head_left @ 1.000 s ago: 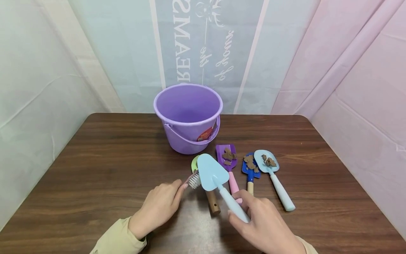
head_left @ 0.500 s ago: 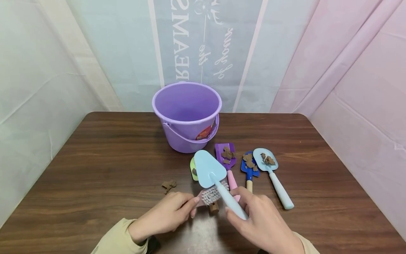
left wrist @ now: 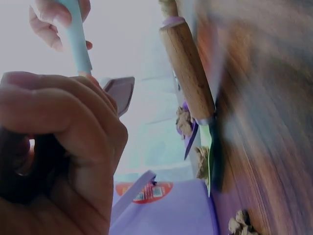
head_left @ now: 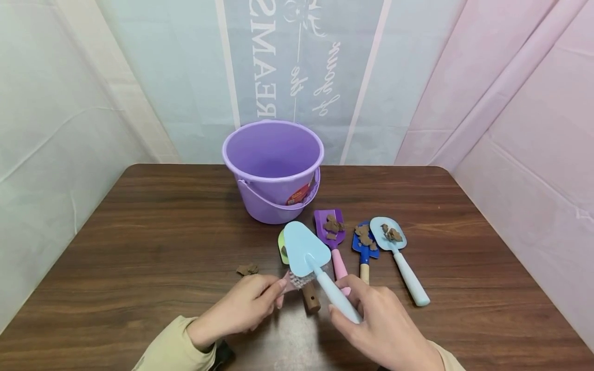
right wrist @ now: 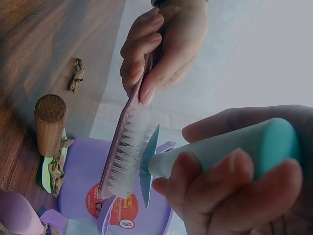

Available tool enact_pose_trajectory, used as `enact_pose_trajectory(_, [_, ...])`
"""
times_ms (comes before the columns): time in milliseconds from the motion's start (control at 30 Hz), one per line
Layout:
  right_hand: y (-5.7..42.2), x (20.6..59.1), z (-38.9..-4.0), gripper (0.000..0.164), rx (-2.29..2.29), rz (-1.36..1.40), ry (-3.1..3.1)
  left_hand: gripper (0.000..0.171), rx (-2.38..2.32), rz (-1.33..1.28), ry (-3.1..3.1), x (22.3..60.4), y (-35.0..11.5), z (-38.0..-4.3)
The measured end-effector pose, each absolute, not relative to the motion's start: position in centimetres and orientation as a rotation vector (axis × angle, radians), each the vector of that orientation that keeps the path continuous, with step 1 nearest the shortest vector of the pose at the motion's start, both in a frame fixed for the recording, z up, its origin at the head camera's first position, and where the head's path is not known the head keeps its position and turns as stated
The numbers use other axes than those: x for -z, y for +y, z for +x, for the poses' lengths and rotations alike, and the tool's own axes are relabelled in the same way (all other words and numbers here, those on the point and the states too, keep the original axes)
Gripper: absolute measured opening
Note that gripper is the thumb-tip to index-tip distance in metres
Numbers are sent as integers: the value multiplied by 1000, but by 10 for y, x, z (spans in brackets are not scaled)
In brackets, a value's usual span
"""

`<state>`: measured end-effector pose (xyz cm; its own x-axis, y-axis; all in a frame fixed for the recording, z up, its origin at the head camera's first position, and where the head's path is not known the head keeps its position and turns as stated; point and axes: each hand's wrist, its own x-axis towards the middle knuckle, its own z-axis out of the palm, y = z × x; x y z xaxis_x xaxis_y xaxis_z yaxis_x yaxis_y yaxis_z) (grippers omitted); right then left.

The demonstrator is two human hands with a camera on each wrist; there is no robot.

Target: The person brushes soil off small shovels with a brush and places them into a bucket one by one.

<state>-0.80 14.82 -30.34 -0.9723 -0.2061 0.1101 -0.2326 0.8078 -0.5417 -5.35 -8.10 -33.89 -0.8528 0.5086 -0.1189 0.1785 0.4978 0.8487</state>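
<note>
My left hand (head_left: 243, 305) grips a pinkish brush (right wrist: 122, 147) with white bristles. In the right wrist view the bristles meet the underside of a light blue trowel's blade (head_left: 303, 250). The trowel's pale handle (right wrist: 215, 147) lies in the curled fingers of my right hand (head_left: 382, 322), which holds it up over the table. Beneath the trowel lies a green shovel (head_left: 282, 247) with a wooden handle (left wrist: 188, 71), its blade partly hidden and bearing brown crumbs. A clump of brown bits (head_left: 247, 269) rests on the table just beyond my left hand.
A purple bucket (head_left: 274, 193) stands at the back middle, its handle hanging down in front. To the right lie a purple shovel (head_left: 336, 242), a blue shovel (head_left: 365, 252) and another light blue shovel (head_left: 408, 273), each bearing brown bits. Fabric walls surround the brown table (head_left: 153, 232).
The brush has swept from the trowel's left edge rightward and toward me, then back up under its blade. Brown bits on the table behind my left hand have come into view. The trowel barely shifts.
</note>
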Motion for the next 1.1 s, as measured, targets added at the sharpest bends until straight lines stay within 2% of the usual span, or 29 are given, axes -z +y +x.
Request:
enact_pose_trajectory(367, [149,307,-7,17,-919,450,-2936,37,-1384,407,2482,333,-94,-66])
enact_pose_trajectory(833, [151,311,-6,19,-929,468,-2976,34,-1443,277,2489,331,-104,-72])
enact_pose_trajectory(1100, [152,311,-5,22,-901,478,-2947,34,-1412,298,2525,335,-103,-72])
